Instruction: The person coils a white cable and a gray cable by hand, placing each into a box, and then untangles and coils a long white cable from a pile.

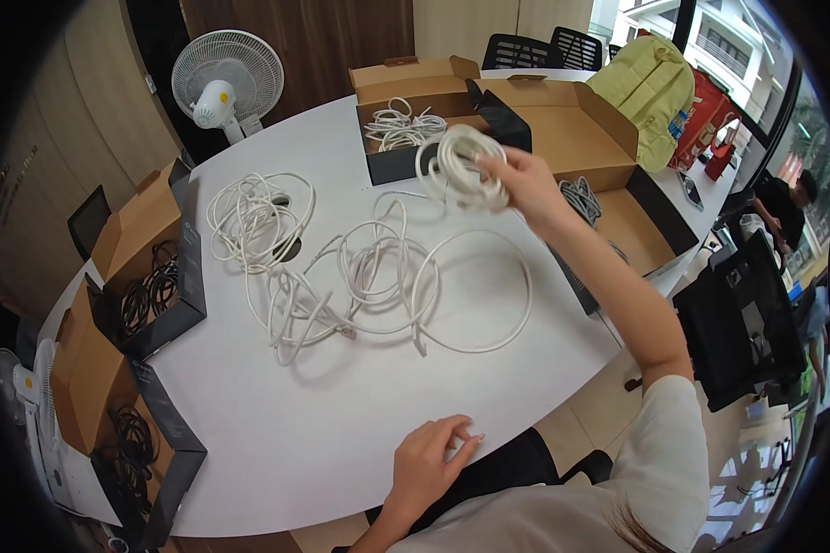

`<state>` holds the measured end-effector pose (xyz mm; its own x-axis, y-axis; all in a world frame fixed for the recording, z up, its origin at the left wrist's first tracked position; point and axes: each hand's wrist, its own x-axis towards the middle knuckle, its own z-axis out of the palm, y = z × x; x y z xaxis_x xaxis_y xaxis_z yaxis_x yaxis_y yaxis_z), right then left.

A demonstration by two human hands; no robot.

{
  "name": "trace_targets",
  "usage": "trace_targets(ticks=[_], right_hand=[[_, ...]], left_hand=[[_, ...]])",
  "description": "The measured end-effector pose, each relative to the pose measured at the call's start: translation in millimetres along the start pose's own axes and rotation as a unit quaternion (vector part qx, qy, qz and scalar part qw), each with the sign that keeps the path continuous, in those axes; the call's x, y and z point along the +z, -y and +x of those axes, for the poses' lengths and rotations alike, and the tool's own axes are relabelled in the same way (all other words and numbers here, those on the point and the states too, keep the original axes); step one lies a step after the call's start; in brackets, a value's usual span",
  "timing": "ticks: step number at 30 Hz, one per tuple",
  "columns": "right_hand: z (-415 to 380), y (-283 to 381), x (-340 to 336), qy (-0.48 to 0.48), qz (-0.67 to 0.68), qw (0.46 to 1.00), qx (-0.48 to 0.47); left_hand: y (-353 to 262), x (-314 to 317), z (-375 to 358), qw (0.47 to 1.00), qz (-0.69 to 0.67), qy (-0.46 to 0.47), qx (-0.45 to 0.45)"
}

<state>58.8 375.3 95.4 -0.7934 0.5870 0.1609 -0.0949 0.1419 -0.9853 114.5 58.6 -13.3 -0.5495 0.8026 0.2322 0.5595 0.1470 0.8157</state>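
My right hand [529, 189] is raised over the far part of the table, closed on a coiled white cable [466, 166], which is slightly blurred. Behind the coil stands an open box [406, 166] with white cables [402, 124] inside. My left hand [427, 461] rests at the near edge of the table, fingers loosely bent, thumb and forefinger apart, holding nothing. Between the hands lies a loose tangle of white cable [378, 267] with connector ends showing. Another heap of white cable [258, 221] lies farther left, partly over holes in the tabletop.
Two open boxes with black cables [152, 288] line the left edge. At right, an open box [655, 217] holds grey cable [581, 198]. Beyond are a yellow-green backpack [644, 97], a phone [690, 189], a fan [226, 83] and a black chair [747, 323]. A person [784, 212] is at far right.
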Motion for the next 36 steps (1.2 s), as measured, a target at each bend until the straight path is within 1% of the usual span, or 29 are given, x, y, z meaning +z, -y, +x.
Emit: trace_targets(ticks=[1,2,4,6,9,10,12,13,14,16,18,20,21,22,24,27,28,30,33,34,35,36], right_hand=[[28.4,2.2,-2.2,-0.024,0.002,1.000,-0.012],[57.6,3.3,-4.6,-0.047,0.005,0.999,-0.024],[117.6,-2.9,-12.1,-0.077,0.001,0.997,-0.006],[174.7,-22.8,-14.2,-0.149,0.047,0.988,0.016],[250.9,-67.9,-22.3,-0.205,0.096,0.971,0.082],[266.0,-79.7,-21.2,-0.200,0.139,0.960,0.135],[300.0,-111.8,-21.0,-0.179,0.141,0.956,0.187],[313.6,-126.0,-20.4,-0.204,0.152,0.945,0.204],[325.7,-139.8,-20.2,-0.229,0.162,0.934,0.221],[332.2,-141.6,-18.2,-0.280,0.200,0.906,0.247],[326.2,-141.0,-22.1,-0.332,0.257,0.868,0.266],[339.3,-157.1,-37.3,-0.336,0.261,0.859,0.283],[363.7,-176.7,-52.0,-0.361,0.216,0.850,0.317],[360.5,-177.8,-52.0,-0.369,0.221,0.859,0.277],[367.1,-176.1,-52.4,-0.400,0.147,0.869,0.253],[382.9,-192.2,-56.5,-0.409,0.092,0.890,0.180],[383.6,-190.9,-56.9,-0.421,0.138,0.874,0.198],[371.3,-167.9,-44.2,-0.439,0.229,0.837,0.232],[345.7,-148.6,-24.0,-0.321,0.083,0.920,0.211],[352.9,-154.8,-24.7,-0.304,0.048,0.927,0.214],[364.8,-163.3,-22.7,-0.303,0.009,0.921,0.243],[390.9,-179.8,-24.4,-0.315,-0.043,0.904,0.287]], left_hand=[[3.4,2.2,0.8,0.999,0.014,-0.007,0.028],[5.4,2.2,1.4,0.999,0.018,-0.001,0.036],[7.6,1.3,2.5,0.998,0.024,0.012,0.050],[8.0,0.5,3.7,0.998,0.026,0.022,0.049],[6.1,-2.5,5.8,0.998,0.028,0.033,0.048],[3.3,-5.7,7.8,0.998,0.025,0.028,0.055],[0.9,-12.1,11.8,0.997,0.025,0.020,0.070],[4.0,-5.4,3.9,0.999,0.004,0.036,0.028],[7.2,-2.9,2.2,0.999,-0.003,0.038,0.026],[12.5,-0.6,4.8,0.999,-0.017,0.040,0.023],[11.9,-1.4,7.3,0.998,-0.054,0.029,-0.002],[10.3,-4.4,9.7,0.996,-0.081,0.018,-0.018],[9.9,-5.2,11.1,0.996,-0.089,0.011,-0.020],[10.5,-5.0,12.4,0.995,-0.098,0.005,-0.022],[12.7,-4.1,13.5,0.995,-0.101,-0.003,-0.025],[17.0,-0.9,11.5,0.994,-0.106,-0.005,-0.025],[18.6,0.4,10.5,0.994,-0.108,-0.006,-0.024],[20.4,2.7,9.3,0.993,-0.113,-0.003,-0.025],[22.3,4.7,7.8,0.994,-0.105,0.003,-0.018],[22.2,3.9,8.0,0.995,-0.100,0.005,-0.014],[20.0,1.6,9.5,0.995,-0.099,0.005,-0.013],[15.0,-2.6,13.1,0.995,-0.098,0.006,-0.013]])
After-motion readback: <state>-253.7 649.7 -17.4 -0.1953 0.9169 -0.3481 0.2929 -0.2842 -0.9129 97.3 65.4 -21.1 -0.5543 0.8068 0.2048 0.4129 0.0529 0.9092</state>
